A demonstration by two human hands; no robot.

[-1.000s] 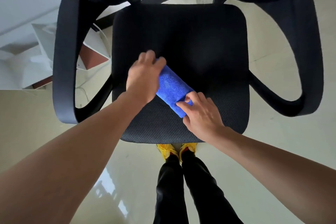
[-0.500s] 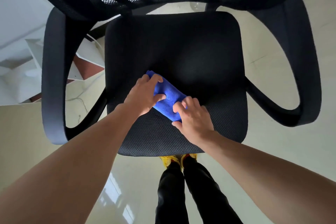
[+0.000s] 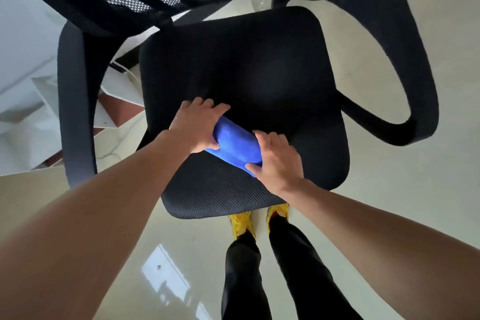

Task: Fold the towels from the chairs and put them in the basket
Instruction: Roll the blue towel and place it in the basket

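Blue towel (image 3: 235,147): both ends covered, far end under the left hand (image 3: 196,127), near end under the right hand (image 3: 276,161); number of folds cannot be told.
Left hand: fingertips curl out of sight behind the towel.
Chair (image 3: 259,73): backrest cut off by the top edge; base and wheels hidden beneath the seat.
Both forearms: cut off by the lower and side edges.
Yellow shoes (image 3: 241,222): toes hidden under the seat front.
White objects (image 3: 28,101) at left: blurred, kind unclear.
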